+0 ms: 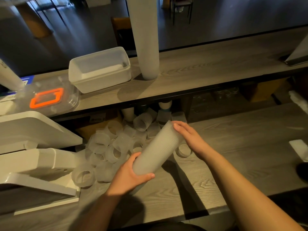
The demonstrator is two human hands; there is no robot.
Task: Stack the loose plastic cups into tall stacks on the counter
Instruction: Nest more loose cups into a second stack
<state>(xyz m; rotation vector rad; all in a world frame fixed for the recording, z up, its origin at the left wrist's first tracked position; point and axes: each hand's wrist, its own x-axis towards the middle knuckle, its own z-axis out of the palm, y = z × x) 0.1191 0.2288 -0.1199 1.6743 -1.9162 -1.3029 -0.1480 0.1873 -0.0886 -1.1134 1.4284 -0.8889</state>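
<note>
Grey wood-grain worktop [233, 155] nearest. Left hand [128, 175], fingers and thumb curled round lower end of frosted, ribbed cup stack [158, 147], held tilted above worktop. Right hand [190, 137], fingers straight, pressing flat on stack's upper end. Beyond and left: loose translucent cups [113, 147] heaped on their sides, one cup [183, 150] just beside stack. White angular machine [33, 164] at left. Farther, on raised shelf [208, 72]: tall upright cup stack [146, 47], white rectangular tub [100, 69], clear lid with orange frame [46, 99].
</note>
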